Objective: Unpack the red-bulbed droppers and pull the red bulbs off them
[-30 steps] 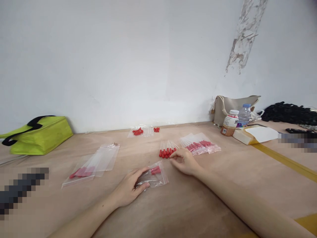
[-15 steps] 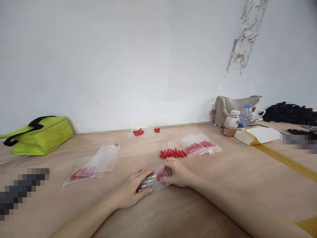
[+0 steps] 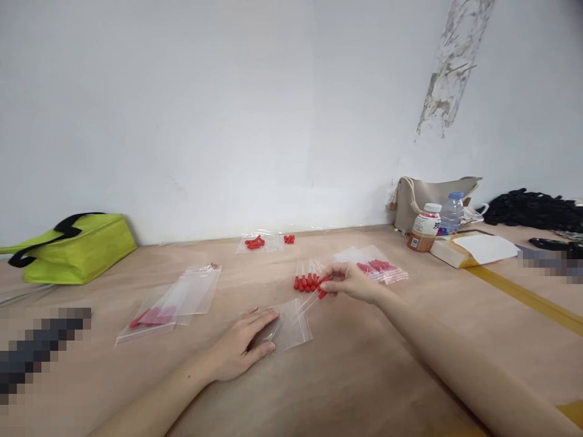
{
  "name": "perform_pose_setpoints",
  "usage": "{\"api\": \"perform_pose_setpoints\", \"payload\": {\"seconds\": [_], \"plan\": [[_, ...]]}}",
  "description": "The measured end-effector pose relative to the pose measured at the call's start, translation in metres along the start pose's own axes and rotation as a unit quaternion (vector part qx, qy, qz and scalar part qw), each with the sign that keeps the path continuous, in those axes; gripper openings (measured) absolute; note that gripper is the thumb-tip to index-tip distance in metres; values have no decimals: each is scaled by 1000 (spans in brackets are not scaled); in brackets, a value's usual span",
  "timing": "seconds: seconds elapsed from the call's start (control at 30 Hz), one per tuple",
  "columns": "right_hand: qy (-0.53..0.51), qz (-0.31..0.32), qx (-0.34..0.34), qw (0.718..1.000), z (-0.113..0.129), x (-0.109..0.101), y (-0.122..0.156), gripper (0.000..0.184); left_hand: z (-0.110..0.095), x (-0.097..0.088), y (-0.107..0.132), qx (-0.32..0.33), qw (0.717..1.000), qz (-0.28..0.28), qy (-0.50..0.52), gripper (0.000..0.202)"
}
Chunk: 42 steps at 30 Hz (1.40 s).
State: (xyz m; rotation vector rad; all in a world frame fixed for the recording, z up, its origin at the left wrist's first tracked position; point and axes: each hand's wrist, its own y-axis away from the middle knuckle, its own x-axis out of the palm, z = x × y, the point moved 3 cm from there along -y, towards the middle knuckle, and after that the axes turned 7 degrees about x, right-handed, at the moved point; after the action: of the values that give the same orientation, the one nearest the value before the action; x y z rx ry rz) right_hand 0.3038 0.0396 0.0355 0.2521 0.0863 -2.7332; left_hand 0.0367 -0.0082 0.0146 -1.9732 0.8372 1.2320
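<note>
My left hand (image 3: 248, 343) lies with fingers apart on a clear zip bag (image 3: 289, 325), pressing it to the table. My right hand (image 3: 350, 282) pinches droppers by their red rubber bulbs (image 3: 323, 288); their clear tubes slant down to the bag's mouth. How many it holds I cannot tell. Just behind, a row of loose droppers (image 3: 306, 283) lies with the red bulbs toward me, partly hidden by the right hand. Bagged droppers (image 3: 380, 267) are stacked right of that row. At left, flat zip bags (image 3: 194, 291) overlap a bag with red bulbs (image 3: 152, 317) inside.
Red bulbs (image 3: 255, 243) and clear tubes lie on plastic by the wall. A lime-green bag (image 3: 82, 252) stands at left. At right are a brown drink bottle (image 3: 424, 227), a water bottle (image 3: 452, 212), a beige bag (image 3: 437, 188) and a black heap (image 3: 535, 209). Yellow tape (image 3: 523, 294) crosses the table.
My right hand has moved right and away from me, drawing the red-bulbed droppers from inside the bag to its mouth. My left hand stays on the bag.
</note>
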Motion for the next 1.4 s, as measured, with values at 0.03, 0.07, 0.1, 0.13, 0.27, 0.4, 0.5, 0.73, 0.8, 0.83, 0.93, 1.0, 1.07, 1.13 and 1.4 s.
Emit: {"api": "perform_pose_setpoints", "payload": {"seconds": [0.03, 0.07, 0.1, 0.13, 0.27, 0.4, 0.5, 0.73, 0.8, 0.83, 0.93, 1.0, 1.07, 1.13, 1.4], "plan": [[-13, -42, -1, 999, 4, -13, 0, 30, -1, 0, 0, 4, 1000, 4, -3, 50], [-28, -84, -2, 996, 6, -26, 0, 32, -1, 0, -1, 7, 1000, 7, -6, 49], [-43, -127, -7, 991, 8, -37, -1, 34, -2, 0, -2, 10, 1000, 8, -7, 48], [-55, -170, -24, 984, 10, -47, -1, 35, -2, -1, -2, 11, 1000, 6, -8, 47], [-15, -297, -161, 941, 10, -60, -2, 33, -2, -1, -3, 5, 1000, 3, -11, 47], [150, -325, -253, 899, -2, -33, -6, 20, -1, 0, -4, 2, 1000, 6, -16, 47], [266, -283, -294, 873, -10, -5, -13, 18, -1, 0, -4, 7, 1000, 2, -13, 47], [460, -218, -322, 798, -13, 24, -28, 25, -1, 0, -3, 1, 1000, -1, -1, 47], [478, -207, -316, 793, -11, 26, -30, 24, -1, 0, -3, 2, 1000, -2, -1, 46], [482, -198, -312, 794, -10, 28, -30, 23, -1, 0, -3, 2, 1000, -3, 0, 46], [487, -169, -287, 807, -9, 34, -31, 20, 0, 1, -2, 1, 1000, -7, 4, 46], [488, -164, -272, 813, -8, 37, -32, 19, 1, 1, -2, 0, 1000, -10, 7, 46], [491, -176, -263, 811, -8, 40, -32, 18, 1, 1, -2, -2, 1000, -11, 7, 46], [503, -191, -248, 806, -9, 40, -32, 17, 1, 1, -2, -6, 1000, -9, 3, 46], [482, -245, -226, 810, -2, 39, -20, 20, 1, 0, -1, -8, 1000, -8, 2, 46]]}}
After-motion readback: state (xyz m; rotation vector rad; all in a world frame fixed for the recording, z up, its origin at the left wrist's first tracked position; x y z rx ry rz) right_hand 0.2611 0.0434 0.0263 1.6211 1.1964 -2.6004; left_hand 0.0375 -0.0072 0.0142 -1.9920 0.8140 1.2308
